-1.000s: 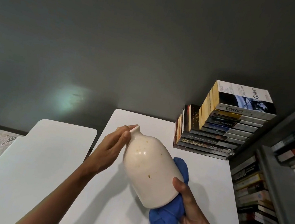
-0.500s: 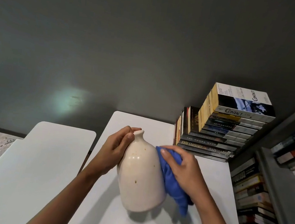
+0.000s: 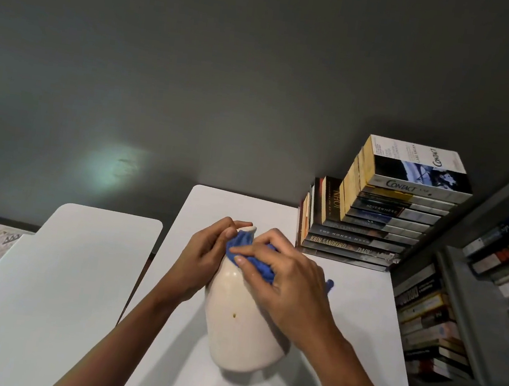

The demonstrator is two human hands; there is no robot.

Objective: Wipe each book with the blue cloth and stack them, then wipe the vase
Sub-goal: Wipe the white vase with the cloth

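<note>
The vase (image 3: 240, 325) stands upright on the table (image 3: 359, 318) near the middle, no longer tilted. The cloth (image 3: 240, 244) has moved from base to side to neck. The right hand (image 3: 287, 280) curls over it, pressing. The left hand (image 3: 203, 260) grips the neck's left side. With the books (image 3: 382, 215) stacked far right, wiping looks nearly finished.
</note>
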